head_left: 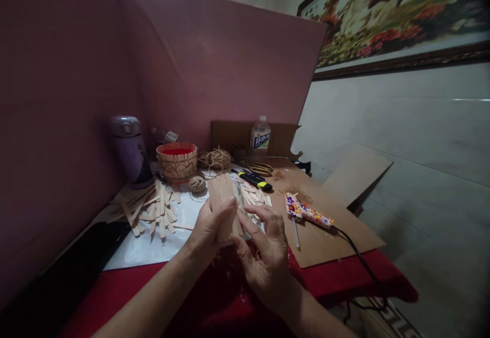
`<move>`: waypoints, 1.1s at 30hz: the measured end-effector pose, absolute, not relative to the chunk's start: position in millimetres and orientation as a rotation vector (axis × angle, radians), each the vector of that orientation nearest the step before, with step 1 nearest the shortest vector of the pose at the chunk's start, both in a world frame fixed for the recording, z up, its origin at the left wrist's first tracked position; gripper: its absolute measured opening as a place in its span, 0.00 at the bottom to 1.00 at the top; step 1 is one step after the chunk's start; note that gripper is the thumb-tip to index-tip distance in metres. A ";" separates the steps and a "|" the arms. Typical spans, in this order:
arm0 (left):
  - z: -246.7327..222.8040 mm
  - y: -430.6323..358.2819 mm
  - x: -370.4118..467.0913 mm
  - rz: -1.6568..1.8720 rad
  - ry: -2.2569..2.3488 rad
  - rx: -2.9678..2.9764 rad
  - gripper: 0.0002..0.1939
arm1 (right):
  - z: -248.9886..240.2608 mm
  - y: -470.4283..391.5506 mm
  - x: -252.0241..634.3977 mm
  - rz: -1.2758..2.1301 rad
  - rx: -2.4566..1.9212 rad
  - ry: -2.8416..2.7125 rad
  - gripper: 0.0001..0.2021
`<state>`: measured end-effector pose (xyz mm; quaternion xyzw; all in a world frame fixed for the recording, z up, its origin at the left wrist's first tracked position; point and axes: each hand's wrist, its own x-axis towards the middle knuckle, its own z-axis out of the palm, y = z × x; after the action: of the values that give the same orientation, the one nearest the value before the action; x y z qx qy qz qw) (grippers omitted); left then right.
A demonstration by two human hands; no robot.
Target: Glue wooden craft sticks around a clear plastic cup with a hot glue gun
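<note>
Wooden craft sticks set side by side form a panel-like piece, held upright and tilted in front of me. My left hand is closed around its left side, thumb across the front. At its lower right edge, the thumb and fingertips of my right hand pinch the piece. A greyish, shiny surface shows along the right of the sticks; I cannot tell what it is. Loose craft sticks lie in a pile to the left, and more small sticks lie behind my right hand.
A flowered glue gun lies on cardboard at right, its cord trailing off the edge. Behind are a yellow-black utility knife, scissors, twine, a stick-covered basket, a purple flask and a plastic bottle.
</note>
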<state>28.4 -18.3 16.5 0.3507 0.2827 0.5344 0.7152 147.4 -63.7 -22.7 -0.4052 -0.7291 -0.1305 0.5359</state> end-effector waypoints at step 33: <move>14.5 -17.6 29.2 1.125 0.628 0.905 0.18 | -21.3 -62.8 148.0 -0.287 -0.974 -1.744 0.23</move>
<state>29.2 -17.6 14.5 0.4074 0.2824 0.5061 0.7058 148.0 -62.8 -21.3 -0.4084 -0.7315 -0.1205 0.5325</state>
